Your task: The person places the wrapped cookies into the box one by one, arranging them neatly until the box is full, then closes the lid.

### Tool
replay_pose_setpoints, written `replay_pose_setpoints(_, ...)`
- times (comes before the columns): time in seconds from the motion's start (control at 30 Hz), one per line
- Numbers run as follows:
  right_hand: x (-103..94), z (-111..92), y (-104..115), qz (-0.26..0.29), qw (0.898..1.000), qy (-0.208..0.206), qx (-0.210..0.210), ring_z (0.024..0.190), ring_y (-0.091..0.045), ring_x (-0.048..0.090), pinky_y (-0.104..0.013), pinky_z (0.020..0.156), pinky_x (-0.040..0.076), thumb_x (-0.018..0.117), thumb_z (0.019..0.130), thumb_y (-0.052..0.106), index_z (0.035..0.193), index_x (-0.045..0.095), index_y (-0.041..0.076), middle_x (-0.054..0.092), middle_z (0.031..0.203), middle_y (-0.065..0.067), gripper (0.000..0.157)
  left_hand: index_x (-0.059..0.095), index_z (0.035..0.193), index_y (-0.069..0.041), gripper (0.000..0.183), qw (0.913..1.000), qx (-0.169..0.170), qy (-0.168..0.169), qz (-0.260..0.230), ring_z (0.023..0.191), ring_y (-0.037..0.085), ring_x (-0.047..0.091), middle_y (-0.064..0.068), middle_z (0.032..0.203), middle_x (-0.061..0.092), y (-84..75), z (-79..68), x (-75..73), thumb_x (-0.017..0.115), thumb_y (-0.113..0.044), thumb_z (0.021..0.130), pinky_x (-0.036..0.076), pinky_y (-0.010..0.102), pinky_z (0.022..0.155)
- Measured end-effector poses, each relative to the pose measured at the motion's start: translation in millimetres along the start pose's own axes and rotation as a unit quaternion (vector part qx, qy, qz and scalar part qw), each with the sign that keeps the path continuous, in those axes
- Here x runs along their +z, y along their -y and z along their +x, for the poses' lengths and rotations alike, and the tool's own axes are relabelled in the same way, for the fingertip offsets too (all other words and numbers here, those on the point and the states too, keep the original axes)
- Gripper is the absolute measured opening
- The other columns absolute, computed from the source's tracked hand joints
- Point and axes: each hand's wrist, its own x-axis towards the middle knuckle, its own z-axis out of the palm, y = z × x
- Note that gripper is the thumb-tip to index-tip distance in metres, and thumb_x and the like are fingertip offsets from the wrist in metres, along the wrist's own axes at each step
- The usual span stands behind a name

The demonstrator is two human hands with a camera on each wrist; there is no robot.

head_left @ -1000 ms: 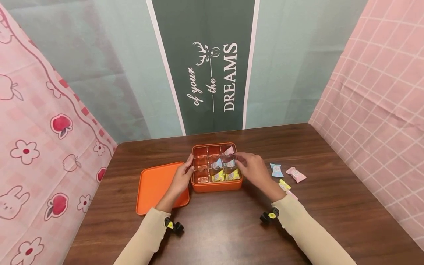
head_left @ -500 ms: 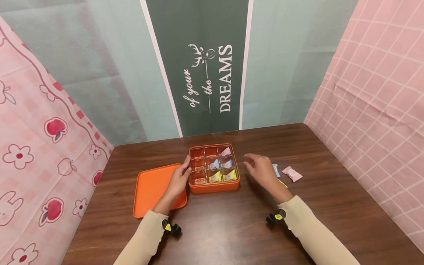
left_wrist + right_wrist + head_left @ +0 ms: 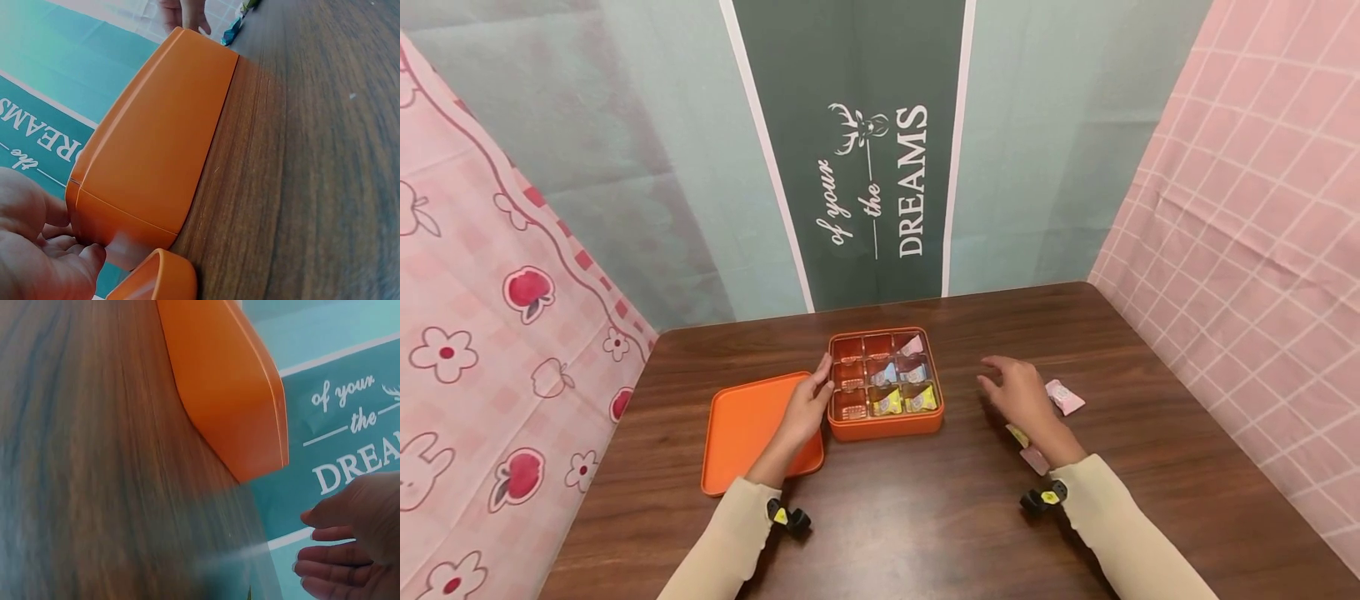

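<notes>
An orange box with a clear divided insert stands on the table. One pink wrapped candy lies in its far right compartment, blue candies in the middle row, and yellow candies in the near row. The left column holds none. My left hand rests with extended fingers against the box's left side. Off to the right of the box, my right hand hovers with loosely bent fingers and nothing visible in them. Near it lie a pink candy, a yellow candy and another pink piece, partly covered by the hand and wrist.
The orange lid lies flat to the left of the box, partly under my left forearm. A brown wooden table carries everything. Fabric hangs behind it, with a pink patterned curtain on the left and a pink grid cloth on the right.
My right hand has moved from the box's right edge toward the loose candies. The blue candy on the table is now hidden behind it. My left hand has stayed at the box.
</notes>
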Motion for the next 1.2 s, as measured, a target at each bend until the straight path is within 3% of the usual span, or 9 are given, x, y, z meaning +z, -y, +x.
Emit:
replay_pose_setpoints(0.13,-0.7,-2,-8,-0.023,1.000,0.012,0.005,0.084,-0.036,0.069,-0.051,0.068,0.055,0.078,0.089,0.012,0.117,0.072,-0.004,0.073,0.101,-0.023,0.033,0.030,0.156,0.003,0.051,1.0000,-0.001,-0.004,0.007,0.154,0.026,0.017,0.014,0.166,0.022,1.1,-0.4,-1.3,0.044,-0.001,0.107,0.019,0.049,0.122)
replay_pose_setpoints(0.27,-0.9,-4,-15,-0.039,0.999,0.011,0.009,0.103,-0.045,0.065,-0.059,0.085,0.053,0.078,0.087,0.010,0.116,0.073,-0.005,0.072,0.111,-0.025,0.033,0.030,0.157,0.001,0.051,0.9999,0.001,-0.006,0.014,0.154,0.026,0.017,0.014,0.166,0.022,0.8,-0.3,-2.8,0.044,-0.002,0.107,0.020,0.048,0.122)
replay_pose_setpoints(0.37,-1.3,-6,-20,-0.040,0.999,0.000,0.021,0.109,-0.049,0.062,-0.062,0.090,0.050,0.078,0.085,0.007,0.114,0.072,-0.006,0.070,0.115,-0.027,0.032,0.030,0.157,0.001,0.051,0.9999,0.003,-0.004,0.014,0.154,0.025,0.017,0.014,0.166,0.022,0.8,0.1,-3.2,0.044,-0.002,0.107,0.019,0.048,0.122)
replay_pose_setpoints(0.6,-4.3,-11,-29,-0.031,0.998,-0.006,0.058,0.111,-0.051,0.060,-0.063,0.090,0.049,0.075,0.085,0.003,0.115,0.070,-0.008,0.066,0.117,-0.032,0.032,0.028,0.155,0.007,0.051,1.0000,0.001,0.003,0.005,0.153,0.031,0.015,0.020,0.165,0.019,-4.0,-0.9,-2.6,0.042,0.003,0.107,0.017,0.051,0.122)
replay_pose_setpoints(0.83,-6.3,-13,-33,-0.039,0.997,-0.001,0.059,0.098,-0.049,0.065,-0.061,0.080,0.051,0.075,0.082,-0.001,0.111,0.071,-0.008,0.069,0.106,-0.031,0.030,0.029,0.152,0.012,0.050,0.9998,-0.010,0.014,0.011,0.152,0.036,0.017,0.025,0.163,0.021,-37.6,-12.3,-4.5,0.044,0.005,0.105,0.019,0.052,0.121)
replay_pose_setpoints(0.97,-5.5,-12,-34,-0.031,0.998,0.016,0.047,0.097,-0.047,0.067,-0.060,0.080,0.052,0.073,0.081,-0.005,0.113,0.070,-0.009,0.070,0.107,-0.031,0.033,0.029,0.152,0.013,0.049,0.9999,-0.009,0.012,0.004,0.152,0.037,0.017,0.026,0.163,0.021,-41.4,-14.2,-4.2,0.043,0.006,0.105,0.018,0.053,0.121)
replay_pose_setpoints(1.2,-5.8,-10,-33,-0.011,0.998,0.039,0.049,0.110,-0.049,0.063,-0.062,0.089,0.051,0.073,0.080,-0.009,0.121,0.068,-0.008,0.067,0.118,-0.032,0.041,0.029,0.152,0.012,0.049,0.9999,-0.001,0.012,0.001,0.153,0.036,0.016,0.024,0.163,0.021,-40.0,-14.6,-3.7,0.043,0.004,0.106,0.017,0.051,0.122)
